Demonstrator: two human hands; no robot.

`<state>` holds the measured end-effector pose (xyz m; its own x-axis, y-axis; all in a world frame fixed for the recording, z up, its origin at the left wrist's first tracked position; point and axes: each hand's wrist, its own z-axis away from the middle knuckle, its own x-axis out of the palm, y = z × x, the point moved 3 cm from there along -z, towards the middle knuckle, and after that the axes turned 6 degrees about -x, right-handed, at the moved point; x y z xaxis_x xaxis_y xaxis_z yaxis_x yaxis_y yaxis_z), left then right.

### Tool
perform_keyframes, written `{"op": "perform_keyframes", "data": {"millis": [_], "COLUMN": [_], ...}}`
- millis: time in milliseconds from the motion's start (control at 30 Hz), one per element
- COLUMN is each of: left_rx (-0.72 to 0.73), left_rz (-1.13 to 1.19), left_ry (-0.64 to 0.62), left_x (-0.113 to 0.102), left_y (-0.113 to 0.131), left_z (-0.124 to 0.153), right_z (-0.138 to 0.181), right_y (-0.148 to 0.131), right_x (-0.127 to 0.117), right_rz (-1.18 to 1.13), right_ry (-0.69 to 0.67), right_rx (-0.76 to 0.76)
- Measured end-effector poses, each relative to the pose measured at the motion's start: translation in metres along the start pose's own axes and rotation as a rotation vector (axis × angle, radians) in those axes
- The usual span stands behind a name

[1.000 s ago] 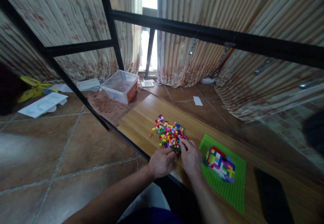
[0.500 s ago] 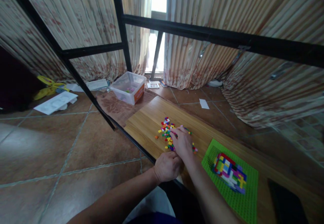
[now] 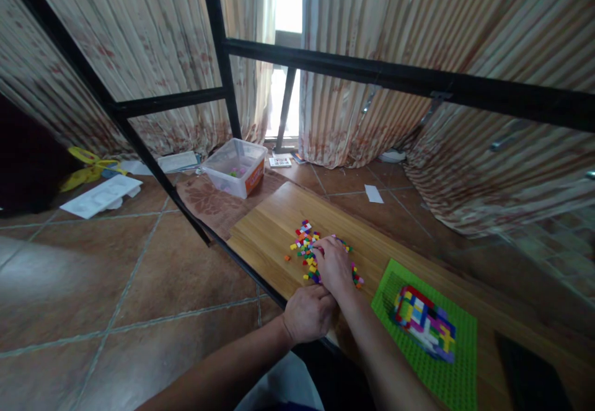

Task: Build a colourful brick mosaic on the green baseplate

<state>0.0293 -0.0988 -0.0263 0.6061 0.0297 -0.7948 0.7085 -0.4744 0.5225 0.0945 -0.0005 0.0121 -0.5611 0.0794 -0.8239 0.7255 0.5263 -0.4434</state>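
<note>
A heap of small coloured bricks lies on the wooden table. My right hand rests on top of the heap, fingers curled down into the bricks; what they pinch is hidden. My left hand sits at the table's near edge just behind the right one, fingers curled under. To the right lies a green baseplate carrying a low flat build of mixed-colour bricks.
A black metal frame runs along the table's left side and across the back. On the tiled floor stand a clear plastic tub, white papers and a yellow object. A dark flat object lies at the right.
My right hand has moved from the near edge of the heap forward onto its middle. My left hand stayed by the table edge. The camera view shifted slightly.
</note>
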Motion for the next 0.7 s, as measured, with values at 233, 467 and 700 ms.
{"op": "perform_keyframes", "data": {"millis": [233,467,700], "left_rx": [0.025,0.037,0.040], "left_rz": [0.047,0.041,0.002], "left_ry": [0.025,0.019,-0.013], "left_x": [-0.003,-0.015,-0.021], "left_y": [-0.003,0.000,0.004], "left_z": [-0.001,-0.006,-0.011], "right_z": [0.041,0.130,0.213], "right_y": [-0.012,-0.014,0.028], "right_x": [-0.031,-0.052,-0.086], "right_rz": [-0.384,-0.621,-0.457], "right_ry": [0.220,0.324,0.454], "right_rx": [0.270,0.442,0.732]}}
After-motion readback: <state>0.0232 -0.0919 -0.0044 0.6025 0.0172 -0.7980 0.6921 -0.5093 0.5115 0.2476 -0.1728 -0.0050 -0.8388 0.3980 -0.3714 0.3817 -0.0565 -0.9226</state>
